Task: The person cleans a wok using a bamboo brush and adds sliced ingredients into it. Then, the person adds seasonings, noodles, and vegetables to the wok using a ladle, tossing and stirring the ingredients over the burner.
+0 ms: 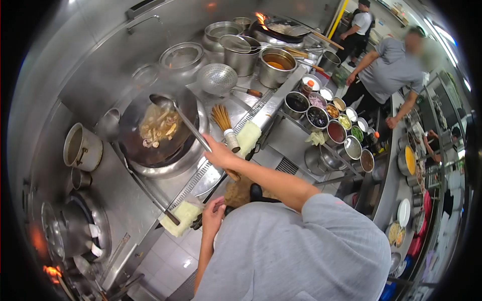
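My right hand (218, 153) is closed around the handle of a metal ladle (188, 120), whose bowl rests at the upper part of a dark wok (128, 145). Sliced, browned food (159, 125) lies in the wok, with haze above it. Close to the counter's front edge, beside a pale folded cloth (182, 219), my left hand (214, 213) has its fingers curled; what they hold, if anything, is hidden. A second ladle (145, 188) lies across the counter left of that cloth. A bamboo brush (222, 118) lies to the right of my right hand.
A perforated strainer (217, 79) and steel pots (276, 65) stand behind. Sauce and ingredient containers (317, 117) line the right. Flames burn at a far wok (283, 30) and at the lower left. A co-worker in grey (399, 65) stands at the upper right, another person (360, 25) beyond.
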`<state>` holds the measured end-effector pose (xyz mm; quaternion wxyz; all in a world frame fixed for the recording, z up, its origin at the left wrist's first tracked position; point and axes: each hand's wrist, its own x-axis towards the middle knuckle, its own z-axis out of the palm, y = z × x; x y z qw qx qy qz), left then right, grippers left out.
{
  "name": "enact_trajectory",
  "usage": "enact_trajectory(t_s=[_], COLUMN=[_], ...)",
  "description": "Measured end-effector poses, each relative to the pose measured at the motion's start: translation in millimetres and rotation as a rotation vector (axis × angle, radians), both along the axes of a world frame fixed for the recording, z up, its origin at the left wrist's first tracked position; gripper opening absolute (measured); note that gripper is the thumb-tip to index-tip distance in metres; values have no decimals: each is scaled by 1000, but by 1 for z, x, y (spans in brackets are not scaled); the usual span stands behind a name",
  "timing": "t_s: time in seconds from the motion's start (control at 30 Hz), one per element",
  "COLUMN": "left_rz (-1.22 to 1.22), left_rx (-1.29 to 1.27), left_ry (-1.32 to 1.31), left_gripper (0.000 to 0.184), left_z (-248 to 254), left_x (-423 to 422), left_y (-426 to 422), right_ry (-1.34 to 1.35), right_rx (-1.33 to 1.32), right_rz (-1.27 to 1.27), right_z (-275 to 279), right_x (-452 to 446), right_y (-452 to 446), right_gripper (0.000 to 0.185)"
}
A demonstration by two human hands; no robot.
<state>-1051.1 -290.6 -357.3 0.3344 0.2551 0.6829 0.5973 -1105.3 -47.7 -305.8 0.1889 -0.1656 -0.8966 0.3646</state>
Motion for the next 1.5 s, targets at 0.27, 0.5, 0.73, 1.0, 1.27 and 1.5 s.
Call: enact_trajectory(t_s=[0.27,0.5,0.73,1.0,1.27,1.5], left_rz=[-105,116,243,94,-216,4], left_rx=[9,482,430,74,-376,-360], left_ry=[-350,-256,129,-20,-457,-679], left_gripper=[43,56,44,60,51,61], left_z=[9,114,134,109,41,-14], left_x=[2,4,59,188,253,275], left_y=[34,127,189,212,217,132], right_ry=[-161,-62,-126,-45,-267,214], right_rx=[-1550,-1248,-665,-693,-771,-1107], right_rz=[510,749,452,-246,-317,-439], right_z=[42,51,-26,-123,-161,-231], right_x=[116,155,273,563,628,450], right_y=[-2,3,101,219,273,263], right_gripper=[35,32,56,42,54,78])
